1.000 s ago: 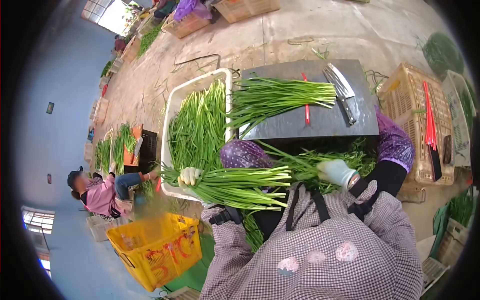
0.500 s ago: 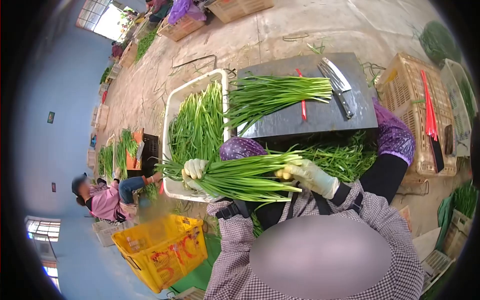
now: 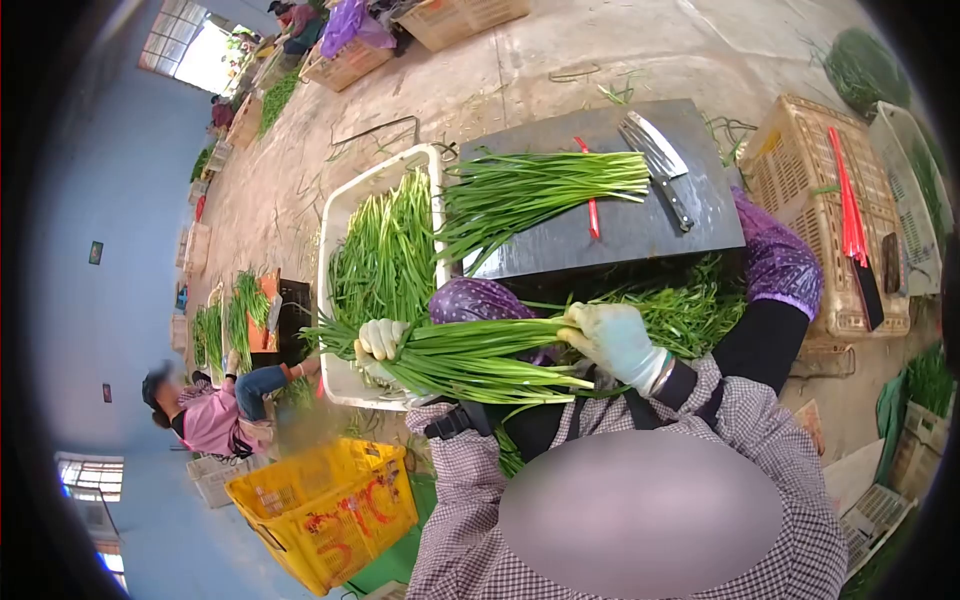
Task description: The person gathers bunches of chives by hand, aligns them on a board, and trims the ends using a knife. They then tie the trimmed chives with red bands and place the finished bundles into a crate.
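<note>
Both gloved hands grip one bundle of green chives (image 3: pixel 470 350) that lies crosswise at the centre of the frame, just above the checked apron. The left hand (image 3: pixel 380 340) has its fingers clenched around the bundle toward its leafy end, left of centre; the right hand (image 3: pixel 615 340) has its fingers closed over the pale stalk ends, right of centre. The bundle is held clear of the table, over a purple-sleeved knee and a heap of loose chives (image 3: pixel 690 315) underneath.

Just above the hands stands a dark table (image 3: pixel 700 225). On it lies a second, neat chive bunch (image 3: pixel 540 190) with a red band (image 3: pixel 592 210) across it, and beside that, to the right, a cleaver (image 3: pixel 655 160). Touching the table's left edge is a white tub (image 3: pixel 340 215) full of chives.

At the right of the frame sits a tan plastic crate (image 3: pixel 800 190) with red bands (image 3: pixel 845 200) on top. A yellow crate (image 3: pixel 320 505) stands at lower left, and another person (image 3: pixel 210 410) crouches at the left edge beside more greens.
</note>
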The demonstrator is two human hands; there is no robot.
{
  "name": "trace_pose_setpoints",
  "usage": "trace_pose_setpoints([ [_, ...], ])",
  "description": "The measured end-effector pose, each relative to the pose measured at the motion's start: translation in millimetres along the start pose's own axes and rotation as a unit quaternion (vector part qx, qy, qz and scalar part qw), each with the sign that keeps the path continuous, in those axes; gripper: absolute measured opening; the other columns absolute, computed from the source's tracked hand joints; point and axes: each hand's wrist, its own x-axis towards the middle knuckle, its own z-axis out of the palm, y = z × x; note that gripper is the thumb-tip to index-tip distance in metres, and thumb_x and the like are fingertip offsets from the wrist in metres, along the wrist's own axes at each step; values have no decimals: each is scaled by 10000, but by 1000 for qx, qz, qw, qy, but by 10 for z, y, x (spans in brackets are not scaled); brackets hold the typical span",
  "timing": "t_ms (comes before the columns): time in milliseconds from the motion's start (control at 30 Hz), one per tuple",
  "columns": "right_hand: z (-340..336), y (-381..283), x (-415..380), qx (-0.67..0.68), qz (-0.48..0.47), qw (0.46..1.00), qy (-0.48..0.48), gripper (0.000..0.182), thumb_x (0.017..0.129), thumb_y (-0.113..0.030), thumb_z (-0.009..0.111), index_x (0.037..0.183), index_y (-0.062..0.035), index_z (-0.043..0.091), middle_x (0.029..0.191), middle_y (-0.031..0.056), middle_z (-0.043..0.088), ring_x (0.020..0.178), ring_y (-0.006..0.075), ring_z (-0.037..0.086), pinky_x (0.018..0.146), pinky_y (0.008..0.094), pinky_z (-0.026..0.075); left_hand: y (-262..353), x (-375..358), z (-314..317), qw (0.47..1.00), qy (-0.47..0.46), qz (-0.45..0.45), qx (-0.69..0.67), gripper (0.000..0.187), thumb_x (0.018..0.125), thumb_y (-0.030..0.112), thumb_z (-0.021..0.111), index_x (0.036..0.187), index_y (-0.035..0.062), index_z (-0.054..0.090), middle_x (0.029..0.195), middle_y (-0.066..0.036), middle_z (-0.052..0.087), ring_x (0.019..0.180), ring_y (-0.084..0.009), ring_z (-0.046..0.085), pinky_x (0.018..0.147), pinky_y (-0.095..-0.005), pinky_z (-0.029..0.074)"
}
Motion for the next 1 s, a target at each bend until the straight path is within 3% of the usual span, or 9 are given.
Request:
trace_pose_setpoints([
  [433,88,312,-122,-169,7,986,9,80,908,-137,624,838,-98,625,629,70,652,587,264,701,512,399,531,209,-288,-206,995,95,15,-2,284,1058,191,545,786,124,502,713,30,489,628,-125,462,704,-318,426],
  [500,143,674,-327,-135,12,991,20,74,885,-126,638,815,-102,631,639,89,661,599,283,707,517,412,536,389,-276,-385,997,-53,-10,-49,312,1052,178,541,750,148,466,708,37,447,616,-111,408,686,-298,400],
  [567,328,1073,-600,-205,95,936,-271,202,902,-265,692,969,-83,748,743,92,705,691,316,734,609,450,572,427,-375,-294,999,-28,25,-36,327,1031,162,556,730,167,426,707,39,416,621,-104,372,676,-283,378],
  [633,-34,887,-532,-181,91,908,-366,362,908,-428,723,1078,-112,771,913,128,743,845,314,756,726,448,595,419,-470,-178,981,171,70,-67,338,1010,141,556,713,175,399,704,37,411,631,-104,380,672,-281,372],
  [700,-144,705,-367,-42,101,959,-260,531,911,-565,725,1223,-136,749,1147,189,738,1045,362,729,859,467,590,567,-570,-532,998,55,11,-7,313,988,115,551,714,172,412,711,33,423,649,-109,419,691,-281,400],
  [767,262,764,-279,148,3,984,-103,583,935,-537,734,1321,-101,699,1194,187,717,1105,367,704,942,458,568,351,-555,-230,971,230,27,-60,299,975,87,540,711,163,422,721,27,441,665,-120,456,724,-282,440],
  [900,375,199,211,440,35,892,-101,759,987,-352,738,1593,-37,408,1199,106,706,1122,239,686,1028,379,524,75,-407,-56,965,241,47,-94,203,965,90,545,777,135,483,768,14,492,731,-147,502,769,-297,484],
  [933,305,113,287,540,108,810,-201,821,980,-317,751,1625,-43,324,1201,98,688,1098,192,674,991,340,534,81,-407,-239,976,168,46,-134,132,964,118,555,834,123,535,800,-1,533,790,-159,545,809,-313,508],
  [1000,542,107,286,629,208,732,-158,482,992,-266,738,1387,-33,591,969,26,681,793,98,611,698,252,497,168,-489,-264,969,219,22,-111,108,969,133,567,862,121,570,826,-14,566,832,-162,576,844,-319,519],
])
